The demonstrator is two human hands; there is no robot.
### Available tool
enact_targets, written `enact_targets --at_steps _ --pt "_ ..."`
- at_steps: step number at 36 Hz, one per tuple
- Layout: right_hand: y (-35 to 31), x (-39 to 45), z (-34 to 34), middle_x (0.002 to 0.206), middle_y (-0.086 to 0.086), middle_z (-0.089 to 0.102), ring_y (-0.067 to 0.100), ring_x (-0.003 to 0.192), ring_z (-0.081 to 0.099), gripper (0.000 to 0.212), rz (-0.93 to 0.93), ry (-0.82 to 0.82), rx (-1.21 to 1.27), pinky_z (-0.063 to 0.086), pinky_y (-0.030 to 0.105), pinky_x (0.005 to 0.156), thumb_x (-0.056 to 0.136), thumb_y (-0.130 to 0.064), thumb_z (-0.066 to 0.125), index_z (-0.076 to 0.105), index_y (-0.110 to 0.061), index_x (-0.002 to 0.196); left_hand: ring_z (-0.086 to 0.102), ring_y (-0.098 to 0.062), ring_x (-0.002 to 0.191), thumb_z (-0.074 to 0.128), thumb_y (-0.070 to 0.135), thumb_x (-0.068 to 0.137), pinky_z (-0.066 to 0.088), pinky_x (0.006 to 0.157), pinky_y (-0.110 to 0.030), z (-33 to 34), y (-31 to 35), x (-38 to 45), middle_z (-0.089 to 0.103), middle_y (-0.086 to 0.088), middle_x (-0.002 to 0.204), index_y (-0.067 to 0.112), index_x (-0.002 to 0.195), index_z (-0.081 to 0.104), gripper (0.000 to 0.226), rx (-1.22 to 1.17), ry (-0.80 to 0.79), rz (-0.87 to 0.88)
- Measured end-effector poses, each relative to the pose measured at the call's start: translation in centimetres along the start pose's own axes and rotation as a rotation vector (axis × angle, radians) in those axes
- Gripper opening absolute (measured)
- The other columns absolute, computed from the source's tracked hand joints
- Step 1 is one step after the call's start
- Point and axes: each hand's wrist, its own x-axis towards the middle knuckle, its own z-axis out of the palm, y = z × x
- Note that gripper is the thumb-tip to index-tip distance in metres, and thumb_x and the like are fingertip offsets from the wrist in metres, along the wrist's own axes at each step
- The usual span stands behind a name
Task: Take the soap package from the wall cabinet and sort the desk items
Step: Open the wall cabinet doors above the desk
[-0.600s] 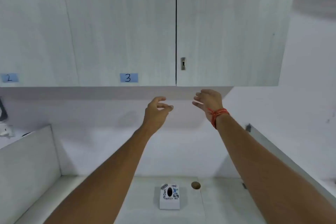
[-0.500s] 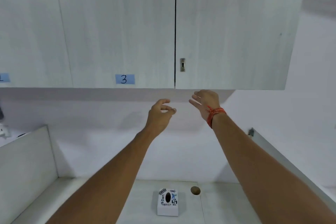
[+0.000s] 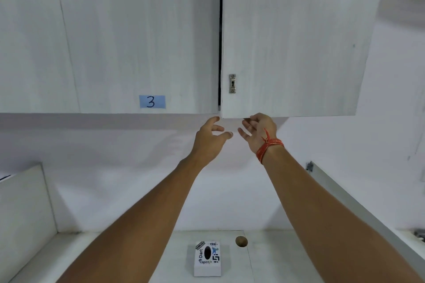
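The white wall cabinet fills the upper view. Its right door (image 3: 296, 48) has a small metal keyhole (image 3: 232, 83) and stands slightly ajar, with a dark gap along its left edge. My right hand (image 3: 258, 132), which has a red thread on the wrist, is raised below that door with its fingertips hooked under the door's lower edge. My left hand (image 3: 210, 138) hovers just below the neighbouring door (image 3: 142, 37), marked with a blue label "3" (image 3: 152, 101); its fingers are apart and hold nothing. The soap package is not in sight.
On the white desk (image 3: 276, 259) below lies a small white box with stickers (image 3: 207, 258), beside a round cable hole (image 3: 241, 241). A white side panel (image 3: 25, 202) stands at the left. A grey partition edge (image 3: 345, 197) slants along the right.
Both hands rose towards the cabinet's underside. My right fingertips reached the right door's lower edge, and the gap beside that door widened.
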Motion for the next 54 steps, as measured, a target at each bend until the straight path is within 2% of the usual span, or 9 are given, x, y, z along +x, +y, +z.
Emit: enact_targets --at_steps 4,11,14,17,20,25,34,43,54 --pt "-0.6 -3.5 -0.9 0.077 0.007 0.055 0.018 0.068 0.053 0.013 -0.010 0.027 -0.028 0.051 0.040 0.076 0.083 -0.004 0.045 0.051 -0.009 0.072 0.064 -0.018 0.094 0.066 0.010 0.087 0.042 0.069 -0.013 0.3 1.7 -2.8 0.057 0.002 0.129 0.020 0.138 0.046 0.056 0.020 -0.063 0.118" --pt "-2.8 -9.8 -3.4 0.090 0.006 0.063 0.022 0.084 0.058 0.014 -0.099 0.115 -0.255 0.050 0.037 0.075 0.086 -0.019 0.052 0.060 -0.009 0.091 0.048 -0.011 0.121 0.067 0.005 0.086 0.048 0.102 -0.036 2.4 2.9 -9.2 0.047 0.010 0.135 0.022 0.148 0.030 0.074 0.008 -0.122 0.283" --pt "-3.9 -12.2 -4.6 0.102 0.007 0.057 0.024 0.090 0.053 0.040 -0.329 0.269 -0.556 0.045 0.033 0.076 0.091 -0.027 0.052 0.055 0.001 0.120 0.040 -0.017 0.137 0.069 0.008 0.087 0.039 0.113 -0.040 3.6 3.7 -11.5 0.039 0.001 0.152 0.020 0.152 0.024 0.080 0.017 -0.136 0.306" --pt "-5.5 -14.4 -5.6 0.144 0.011 0.044 0.030 0.131 0.042 0.062 -0.683 0.366 -0.874 0.036 0.043 0.104 0.095 -0.040 0.047 0.030 -0.010 0.146 0.031 -0.022 0.145 0.069 0.014 0.087 0.032 0.117 -0.044 4.6 4.7 -13.3 0.031 0.000 0.159 0.020 0.153 0.024 0.080 0.046 -0.133 0.388" --pt "-7.2 -16.4 -6.1 0.157 0.009 0.027 0.029 0.143 0.026 0.062 -0.954 0.333 -1.090 0.028 0.048 0.113 0.098 -0.044 0.040 0.020 -0.018 0.152 0.036 -0.019 0.143 0.066 0.022 0.088 0.031 0.118 -0.044 5.5 6.0 -15.4 0.038 0.003 0.155 0.022 0.151 0.029 0.073 0.002 -0.154 0.533" --pt "-10.9 -19.2 -7.9 0.160 0.011 0.020 0.031 0.146 0.022 0.058 -1.131 0.294 -1.310 0.025 0.050 0.114 0.101 -0.041 0.033 0.016 -0.022 0.154 0.028 -0.013 0.147 0.051 0.040 0.095 0.030 0.118 -0.047 8.4 8.5 -18.7 0.027 0.007 0.160 0.026 0.154 0.020 0.067 -0.006 -0.215 0.662" --pt "-16.3 -22.4 -15.6 0.160 0.011 0.021 0.028 0.146 0.022 0.066 -1.135 0.371 -1.321 0.022 0.047 0.117 0.101 -0.044 0.034 0.010 -0.012 0.154 0.017 -0.012 0.150 0.049 0.035 0.099 0.013 0.118 -0.025 14.6 14.5 -23.0 0.016 0.012 0.162 0.032 0.154 0.013 0.066 0.175 -0.390 0.742" --pt "-21.3 -22.4 -22.6 0.164 0.010 0.005 0.029 0.150 0.007 0.083 -0.994 0.540 -1.402 0.019 0.051 0.117 0.095 -0.060 0.032 0.003 -0.010 0.154 0.020 -0.025 0.150 0.058 0.034 0.091 0.030 0.116 -0.054 21.8 17.5 -24.1 0.004 0.011 0.165 0.043 0.152 -0.004 0.087 0.413 -0.536 0.762" --pt "-24.9 -21.2 -27.2 0.164 0.006 -0.006 0.028 0.151 -0.004 0.092 -0.839 0.606 -1.506 0.014 0.062 0.115 0.090 -0.068 0.030 -0.004 -0.013 0.154 0.033 -0.030 0.144 0.060 0.026 0.092 0.041 0.106 -0.045 26.6 20.6 -23.6 -0.003 0.011 0.164 0.042 0.152 -0.004 0.089 0.501 -0.632 0.722"
